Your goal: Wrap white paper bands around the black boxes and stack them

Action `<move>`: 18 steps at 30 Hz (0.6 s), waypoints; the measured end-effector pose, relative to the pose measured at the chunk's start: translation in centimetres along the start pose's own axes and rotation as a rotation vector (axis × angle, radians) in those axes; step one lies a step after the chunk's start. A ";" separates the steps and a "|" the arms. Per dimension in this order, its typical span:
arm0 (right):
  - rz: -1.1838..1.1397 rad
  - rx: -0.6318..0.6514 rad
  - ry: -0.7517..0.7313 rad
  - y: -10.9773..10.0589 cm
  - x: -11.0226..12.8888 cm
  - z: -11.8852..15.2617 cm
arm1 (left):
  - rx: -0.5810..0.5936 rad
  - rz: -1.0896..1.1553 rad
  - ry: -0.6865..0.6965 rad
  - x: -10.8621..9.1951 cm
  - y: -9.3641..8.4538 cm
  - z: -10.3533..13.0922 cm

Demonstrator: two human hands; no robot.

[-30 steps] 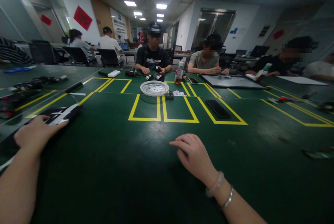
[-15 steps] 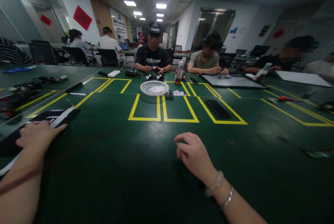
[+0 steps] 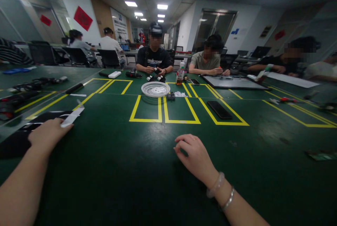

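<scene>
My left hand (image 3: 48,135) presses flat on a black-and-white flat sleeve (image 3: 52,118) at the green desk's (image 3: 126,169) left edge, steadying it; my right hand (image 3: 196,157), fingers loosely curled and holding nothing, rests mid-desk.

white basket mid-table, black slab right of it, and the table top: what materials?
White basket: likely molded plastic, matte, going by its thin slotted ribs. Black slab: looks like a phone, glossy glass-like face with a faint sheen. Table top: dark green mat, probably rubber or vinyl, with soft ceiling-light glare and yellow tape lines.
</scene>
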State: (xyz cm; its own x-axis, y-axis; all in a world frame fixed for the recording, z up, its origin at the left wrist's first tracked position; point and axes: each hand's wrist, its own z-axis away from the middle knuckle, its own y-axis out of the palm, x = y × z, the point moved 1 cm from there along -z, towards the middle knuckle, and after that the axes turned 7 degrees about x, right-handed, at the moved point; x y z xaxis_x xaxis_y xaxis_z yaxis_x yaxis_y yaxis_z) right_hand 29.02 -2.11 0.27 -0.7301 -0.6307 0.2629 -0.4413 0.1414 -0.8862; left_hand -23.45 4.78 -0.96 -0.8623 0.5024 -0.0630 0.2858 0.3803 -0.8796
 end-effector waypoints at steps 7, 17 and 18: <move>-0.036 -0.003 -0.062 -0.5 0.4 0.3 | 0.034 -0.113 -0.249 -8.8 1.7 -5.1; 0.002 0.259 -0.094 0.2 1.0 0.0 | 0.458 0.097 0.384 -22.4 4.4 -7.2; -0.007 0.291 -0.094 0.4 0.9 0.0 | 0.461 0.104 0.403 -22.8 4.6 -7.0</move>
State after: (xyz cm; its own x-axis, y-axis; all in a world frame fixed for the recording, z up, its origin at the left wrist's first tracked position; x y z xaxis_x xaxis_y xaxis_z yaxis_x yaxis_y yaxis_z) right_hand 28.20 -2.67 0.19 -0.6704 -0.7004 0.2451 -0.2681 -0.0794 -0.9601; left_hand 0.43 0.51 -0.28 -0.5881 0.8068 -0.0559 0.0725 -0.0163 -0.9972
